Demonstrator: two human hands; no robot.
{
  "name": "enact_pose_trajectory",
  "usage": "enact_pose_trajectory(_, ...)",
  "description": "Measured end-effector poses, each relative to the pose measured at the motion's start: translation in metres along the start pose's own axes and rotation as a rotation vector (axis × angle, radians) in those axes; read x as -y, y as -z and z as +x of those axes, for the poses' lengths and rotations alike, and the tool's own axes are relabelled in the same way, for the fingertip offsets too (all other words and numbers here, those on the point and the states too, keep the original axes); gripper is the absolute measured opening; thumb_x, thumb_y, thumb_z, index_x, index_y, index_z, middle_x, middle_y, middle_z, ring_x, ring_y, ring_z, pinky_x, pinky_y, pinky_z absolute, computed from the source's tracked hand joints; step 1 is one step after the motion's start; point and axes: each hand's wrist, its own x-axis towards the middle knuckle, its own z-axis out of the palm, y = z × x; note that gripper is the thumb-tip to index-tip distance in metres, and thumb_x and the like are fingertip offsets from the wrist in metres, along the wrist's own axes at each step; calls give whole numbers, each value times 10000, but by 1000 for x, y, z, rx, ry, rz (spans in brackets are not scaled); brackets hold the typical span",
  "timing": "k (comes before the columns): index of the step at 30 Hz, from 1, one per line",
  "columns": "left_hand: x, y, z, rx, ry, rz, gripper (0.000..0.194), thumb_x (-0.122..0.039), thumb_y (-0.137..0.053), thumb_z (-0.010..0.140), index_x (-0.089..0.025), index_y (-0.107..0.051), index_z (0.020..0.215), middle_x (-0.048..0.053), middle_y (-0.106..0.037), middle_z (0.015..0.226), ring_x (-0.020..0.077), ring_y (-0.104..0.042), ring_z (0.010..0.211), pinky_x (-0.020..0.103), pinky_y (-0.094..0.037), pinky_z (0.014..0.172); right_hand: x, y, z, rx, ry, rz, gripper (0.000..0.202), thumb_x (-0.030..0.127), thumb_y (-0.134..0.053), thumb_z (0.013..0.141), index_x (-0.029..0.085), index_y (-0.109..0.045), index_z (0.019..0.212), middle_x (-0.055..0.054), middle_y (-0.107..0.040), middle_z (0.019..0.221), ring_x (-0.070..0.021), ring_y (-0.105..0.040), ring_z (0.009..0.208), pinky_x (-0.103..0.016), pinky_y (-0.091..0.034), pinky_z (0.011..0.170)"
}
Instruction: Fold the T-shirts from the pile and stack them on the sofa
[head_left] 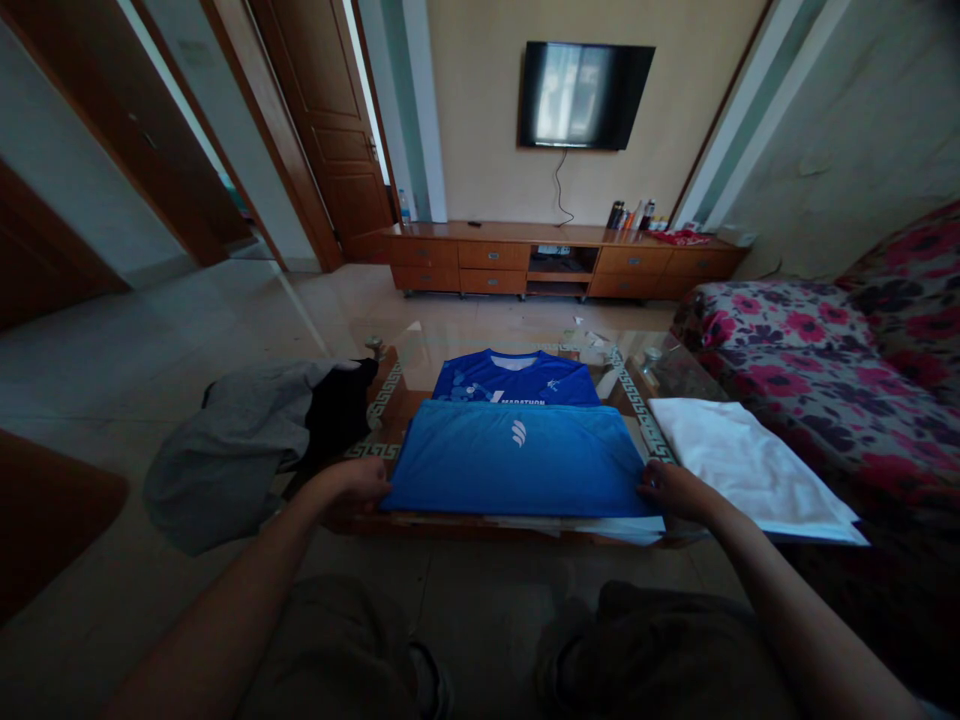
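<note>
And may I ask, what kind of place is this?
It is most likely a living room in a home: a television hangs on the wall above a long, low wooden cabinet, and what looks like a sofa with a flowered cover stands on the right.

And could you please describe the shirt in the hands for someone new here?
Before the wall-mounted TV stands a glass table. Along its near edge, left hand and right hand hold the shirt. It alone is blue, between grey clothing and white cloth.

left hand (pixel 363 481) and right hand (pixel 676 488) pinch near corners of a folded blue shirt (pixel 517 465) on a glass table (pixel 386 392).
</note>
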Motion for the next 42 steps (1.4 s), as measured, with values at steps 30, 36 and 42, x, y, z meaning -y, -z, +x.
enact_pose_trajectory(30, -49, 9, 75, -943, -11, -185, 325, -401, -527, 937, -154, -624, 1124, 124, -718, 986, 253, -684, 940, 330, -500, 833, 62, -6, 52, -419, -259, 138, 536, 480, -376, 992, 358, -505, 1498, -69, -438, 1566, -443, -371, 1353, -707, -361, 1019)
enact_pose_trajectory(36, -41, 10, 82, -974, -203, -128, 496, -236, -567, 868, -192, -560, 1361, 107, -662, 1123, 250, -628, 1075, 369, -468, 983, 61, -7, 52, -416, -240, 132, 559, 490, -402, 977, 371, -477, 1519, -75, -433, 1567, -443, -373, 1348, -698, -369, 1008)
enact_pose_trajectory(42, -36, 5, 84, -898, -300, -64, 489, -181, -478, 903, -250, -631, 1362, 97, -612, 1365, 287, -528, 1257, 461, -378, 1115, 58, -13, 57, -411, -223, 100, 535, 489, -409, 975, 387, -518, 1488, -62, -437, 1563, -435, -349, 1370, -682, -362, 1023)
